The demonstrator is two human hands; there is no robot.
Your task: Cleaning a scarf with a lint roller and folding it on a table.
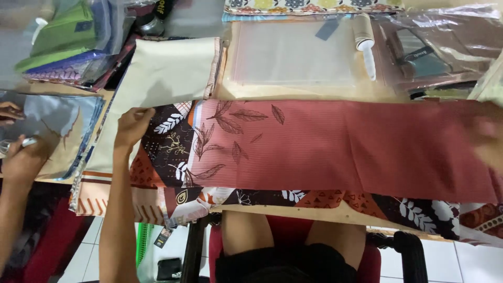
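Observation:
A long folded cloth (pixel 335 147), brick red with brown leaf prints and a dark patterned left end, lies across the table in front of me. My left hand (pixel 132 124) grips its upper left corner with curled fingers. My right hand (pixel 490 137) rests at the cloth's far right end; it is blurred, so its grip is unclear. More patterned fabric (pixel 419 209) hangs over the table's front edge below the red band.
Another person's hands (pixel 18 154) work on a pale blue cloth at the far left. Behind lie a cream folded cloth (pixel 167 68), a clear plastic bag (pixel 293 52), a white lint roller (pixel 365 44), wrapped packages (pixel 435 47) and stacked bagged fabrics (pixel 63 42).

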